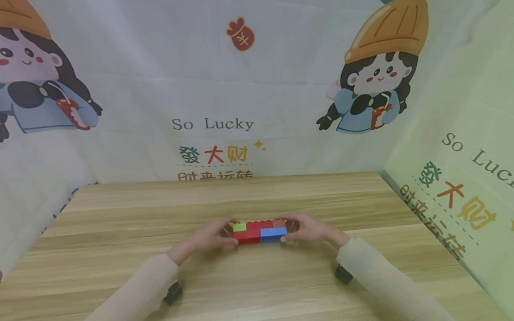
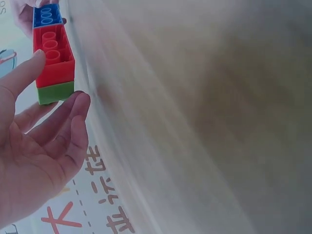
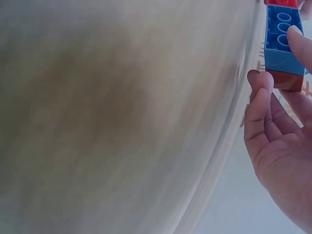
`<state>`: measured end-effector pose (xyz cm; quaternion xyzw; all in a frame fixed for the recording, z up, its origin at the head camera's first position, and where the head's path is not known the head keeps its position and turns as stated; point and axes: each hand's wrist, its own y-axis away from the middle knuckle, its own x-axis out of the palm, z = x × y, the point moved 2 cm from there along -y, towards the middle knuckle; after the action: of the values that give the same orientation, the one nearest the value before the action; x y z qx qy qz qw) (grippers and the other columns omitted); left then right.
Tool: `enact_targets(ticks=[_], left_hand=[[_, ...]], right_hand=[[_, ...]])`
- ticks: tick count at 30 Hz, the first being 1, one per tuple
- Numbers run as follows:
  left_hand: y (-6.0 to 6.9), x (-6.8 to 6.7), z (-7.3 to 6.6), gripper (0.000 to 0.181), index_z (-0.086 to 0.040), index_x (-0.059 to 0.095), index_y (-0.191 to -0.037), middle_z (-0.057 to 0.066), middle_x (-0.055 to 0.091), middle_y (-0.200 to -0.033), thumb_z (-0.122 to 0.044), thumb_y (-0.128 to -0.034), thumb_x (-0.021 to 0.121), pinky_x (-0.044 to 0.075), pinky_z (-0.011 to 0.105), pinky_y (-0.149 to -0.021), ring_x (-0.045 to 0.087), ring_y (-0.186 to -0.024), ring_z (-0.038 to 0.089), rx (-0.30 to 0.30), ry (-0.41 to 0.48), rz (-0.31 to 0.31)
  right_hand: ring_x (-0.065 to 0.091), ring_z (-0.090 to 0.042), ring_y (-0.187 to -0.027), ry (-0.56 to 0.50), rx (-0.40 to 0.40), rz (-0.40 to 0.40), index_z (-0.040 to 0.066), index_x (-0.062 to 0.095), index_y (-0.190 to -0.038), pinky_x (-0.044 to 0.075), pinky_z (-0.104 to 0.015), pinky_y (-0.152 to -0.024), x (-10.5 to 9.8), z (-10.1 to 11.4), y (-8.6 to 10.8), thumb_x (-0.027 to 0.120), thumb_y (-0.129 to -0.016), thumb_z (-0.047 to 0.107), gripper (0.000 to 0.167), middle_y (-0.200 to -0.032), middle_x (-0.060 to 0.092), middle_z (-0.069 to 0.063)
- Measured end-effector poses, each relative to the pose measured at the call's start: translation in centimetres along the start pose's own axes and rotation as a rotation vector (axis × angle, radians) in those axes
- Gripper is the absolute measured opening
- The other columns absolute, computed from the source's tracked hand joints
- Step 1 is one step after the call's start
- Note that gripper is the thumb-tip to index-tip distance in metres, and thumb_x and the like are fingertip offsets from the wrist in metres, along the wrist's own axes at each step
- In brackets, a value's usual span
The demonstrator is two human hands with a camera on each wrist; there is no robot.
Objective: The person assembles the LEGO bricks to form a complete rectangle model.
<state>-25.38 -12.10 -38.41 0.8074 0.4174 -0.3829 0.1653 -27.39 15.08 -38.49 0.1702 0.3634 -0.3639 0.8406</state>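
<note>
A joined bar of toy building bricks is held between both hands at the middle of the table in the head view. A red brick (image 1: 249, 236) and a blue brick (image 1: 274, 234) form its near layer, their hollow undersides showing tubes in the wrist views. Behind them lie a green brick (image 1: 239, 227), another red brick (image 1: 259, 224) and a brown brick (image 1: 279, 223). My left hand (image 1: 209, 235) grips the left end, thumb on the near red brick (image 2: 53, 53). At the other end, my right hand (image 1: 307, 228) grips with its thumb against the blue brick (image 3: 283, 36).
The wood-grain table (image 1: 257, 285) extends around the hands. A printed cloth (image 1: 289, 102) hangs behind it and along both sides. Dark wrist-worn pieces show beneath the left sleeve (image 1: 140, 285) and the right sleeve (image 1: 381, 272).
</note>
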Motion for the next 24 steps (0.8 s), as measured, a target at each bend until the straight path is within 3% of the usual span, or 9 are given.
enact_targets(ticks=[10, 19, 24], left_hand=[[-0.8, -0.9, 0.5, 0.050, -0.003, 0.044, -0.125, 0.008, 0.058, -0.099, -0.022, -0.0818, 0.063, 0.045, 0.035, -0.077, 0.055, -0.091, 0.022, -0.007, 0.031, 0.013], [-1.4, -1.4, 1.0, 0.053, -0.001, 0.042, -0.126, 0.011, 0.056, -0.106, -0.023, -0.0825, 0.062, 0.043, 0.038, -0.081, 0.052, -0.097, 0.025, -0.066, 0.024, 0.013], [-1.8, -1.5, 1.4, 0.052, -0.002, 0.042, -0.127, 0.012, 0.056, -0.105, -0.022, -0.0829, 0.062, 0.044, 0.037, -0.080, 0.053, -0.096, 0.025, -0.099, 0.033, 0.014]], right_hand=[[0.049, -0.018, -0.091, -0.048, 0.015, 0.012, 0.006, 0.046, -0.127, 0.043, -0.035, -0.074, -0.5, -0.9, -1.2, 0.065, -0.080, 0.027, 0.055, -0.114, 0.051, -0.007], [0.045, -0.021, -0.103, -0.077, 0.177, -0.014, 0.009, 0.045, -0.128, 0.038, -0.042, -0.085, -0.8, -0.9, -1.9, 0.067, -0.076, 0.034, 0.061, -0.118, 0.047, -0.005], [0.045, -0.024, -0.106, -0.129, 0.200, -0.021, 0.006, 0.044, -0.128, 0.037, -0.043, -0.087, -0.8, -1.0, -2.5, 0.068, -0.076, 0.029, 0.061, -0.119, 0.048, -0.008]])
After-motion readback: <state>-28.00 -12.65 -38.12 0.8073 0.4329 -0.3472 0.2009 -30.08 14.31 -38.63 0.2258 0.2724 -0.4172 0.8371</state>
